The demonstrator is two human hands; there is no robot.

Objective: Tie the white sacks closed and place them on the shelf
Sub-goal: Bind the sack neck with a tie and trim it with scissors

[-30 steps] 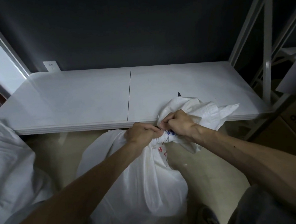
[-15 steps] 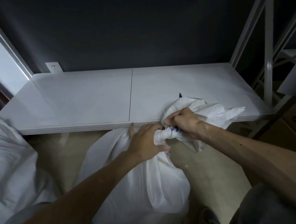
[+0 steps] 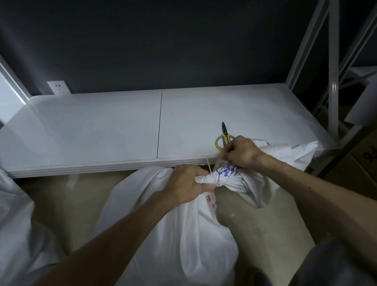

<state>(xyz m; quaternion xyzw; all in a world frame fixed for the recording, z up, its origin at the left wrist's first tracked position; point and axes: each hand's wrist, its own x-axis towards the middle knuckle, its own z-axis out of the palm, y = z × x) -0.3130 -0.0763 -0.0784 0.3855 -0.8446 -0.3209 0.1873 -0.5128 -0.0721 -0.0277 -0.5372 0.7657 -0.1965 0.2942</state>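
Observation:
A full white sack [image 3: 181, 241] stands on the floor in front of the white shelf [image 3: 89, 134]. Its neck is bunched and twisted, with blue and red print showing, and the loose top flops to the right over the shelf's front edge. My left hand [image 3: 184, 182] grips the bunched neck from the left. My right hand [image 3: 242, 152] pinches a thin pale string [image 3: 213, 166] that runs down to the neck. Part of the string is hidden under my fingers.
Yellow-handled scissors [image 3: 223, 137] lie on the shelf just behind my right hand. Another white sack [image 3: 2, 220] bulges at the left. White shelf uprights [image 3: 329, 76] rise at the right, with cardboard boxes [image 3: 375, 162] beside them. A wall socket [image 3: 57, 87] sits at the back left.
My left hand closed round the sack's neck. My right hand rose off the neck, pulling a string taut. The scissors behind it came into view.

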